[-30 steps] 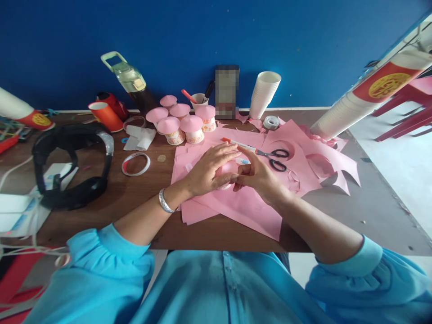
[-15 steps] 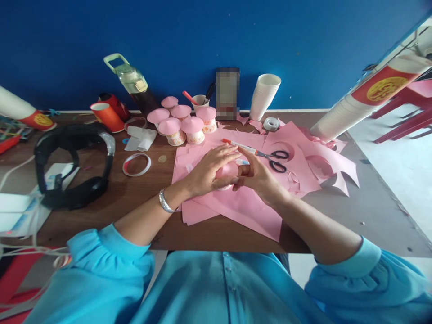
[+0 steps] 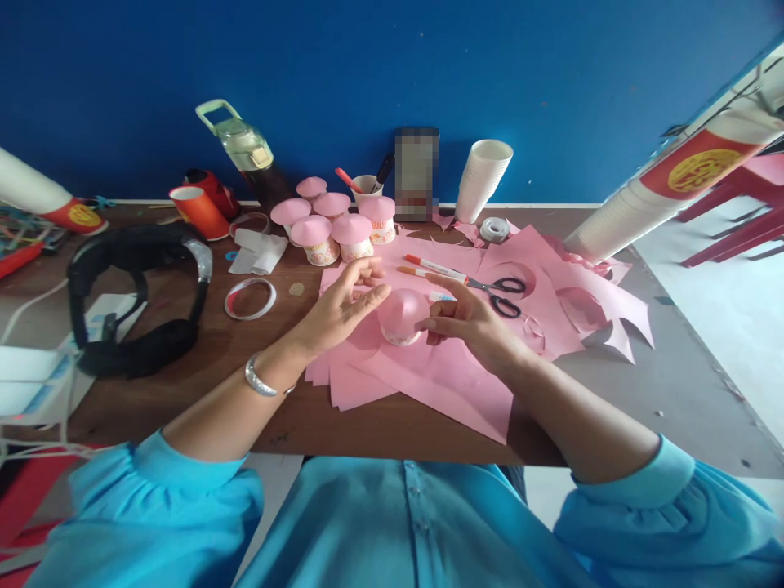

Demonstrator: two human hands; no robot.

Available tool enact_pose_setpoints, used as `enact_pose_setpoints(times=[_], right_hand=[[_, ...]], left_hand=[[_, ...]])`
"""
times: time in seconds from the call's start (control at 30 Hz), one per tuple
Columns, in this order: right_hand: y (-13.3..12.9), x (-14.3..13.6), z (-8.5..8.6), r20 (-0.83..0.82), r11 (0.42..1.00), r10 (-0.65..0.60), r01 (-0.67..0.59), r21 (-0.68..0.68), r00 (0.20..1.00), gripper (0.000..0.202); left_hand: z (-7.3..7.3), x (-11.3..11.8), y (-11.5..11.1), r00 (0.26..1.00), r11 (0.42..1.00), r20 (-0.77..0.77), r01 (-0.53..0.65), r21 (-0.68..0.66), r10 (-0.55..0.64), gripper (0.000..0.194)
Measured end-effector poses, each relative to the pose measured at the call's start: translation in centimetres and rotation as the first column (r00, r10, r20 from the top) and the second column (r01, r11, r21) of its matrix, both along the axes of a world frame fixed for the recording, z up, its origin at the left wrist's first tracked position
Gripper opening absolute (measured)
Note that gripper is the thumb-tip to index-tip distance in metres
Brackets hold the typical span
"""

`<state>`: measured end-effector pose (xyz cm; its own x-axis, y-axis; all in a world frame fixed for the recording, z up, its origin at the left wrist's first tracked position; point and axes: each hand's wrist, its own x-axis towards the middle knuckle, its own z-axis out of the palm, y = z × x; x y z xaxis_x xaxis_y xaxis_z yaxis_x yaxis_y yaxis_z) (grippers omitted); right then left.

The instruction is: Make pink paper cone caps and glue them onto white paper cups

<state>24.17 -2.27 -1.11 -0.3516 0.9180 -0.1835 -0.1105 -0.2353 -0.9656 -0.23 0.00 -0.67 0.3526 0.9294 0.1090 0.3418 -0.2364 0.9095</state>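
A small patterned paper cup point(image 3: 401, 333) topped by a pink paper cone point(image 3: 403, 310) stands upright on the pink paper sheets point(image 3: 441, 384). My right hand point(image 3: 469, 322) pinches the cone's right edge between thumb and fingers. To the left of the cone, my left hand point(image 3: 346, 306) is open with its fingers apart, holding nothing. Just beyond lie orange-tipped pens point(image 3: 434, 266) and black-handled scissors point(image 3: 505, 294) on the pink paper. Several cups with pink cone tops point(image 3: 352, 231) stand grouped behind my left hand.
At the back are a bottle point(image 3: 242, 151), a phone-like device point(image 3: 416, 175) and stacked white cups point(image 3: 483, 180). A tape roll point(image 3: 250, 299) and a black headset-like band point(image 3: 138, 302) lie left. Cut pink paper scraps point(image 3: 597, 302) and another cup stack point(image 3: 649, 188) are right.
My left hand has drawn back to the left, off the cone, and opened. The pink cone is now in fuller view. My right hand stays at its right edge.
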Motion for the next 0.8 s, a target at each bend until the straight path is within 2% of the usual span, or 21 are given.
enact_pose_setpoints(times=[0.13, 0.27, 0.43, 0.6, 0.8], right_hand=[[0.0, -0.1, -0.3, 0.014, 1.000, -0.022, 0.022, -0.021, 1.000, 0.089], [0.0, -0.1, -0.6, 0.022, 0.999, -0.033, 0.033, -0.013, 0.999, 0.084], [-0.1, -0.2, -0.9, 0.029, 0.999, -0.026, 0.027, -0.026, 0.999, 0.087], [-0.2, -0.2, -0.9, 0.017, 0.998, -0.049, 0.049, -0.030, 0.999, 0.088], [-0.2, -0.3, -1.2, -0.002, 0.998, -0.046, 0.046, -0.045, 0.999, 0.086]], left_hand=[[-0.6, -0.1, -1.1, 0.995, 0.987, 0.003, -0.097, -0.129, 0.098, 0.058], [-0.2, 0.3, -1.9, 0.994, 0.952, 0.065, -0.065, -0.299, 0.088, 0.058], [0.3, 0.5, -2.2, 0.977, 0.866, 0.158, -0.048, -0.497, 0.145, 0.064], [0.2, 0.5, -2.0, 0.956, 0.819, 0.207, -0.055, -0.572, 0.209, 0.074], [0.3, 0.5, -1.8, 0.952, 0.789, 0.210, -0.049, -0.612, 0.222, 0.072]])
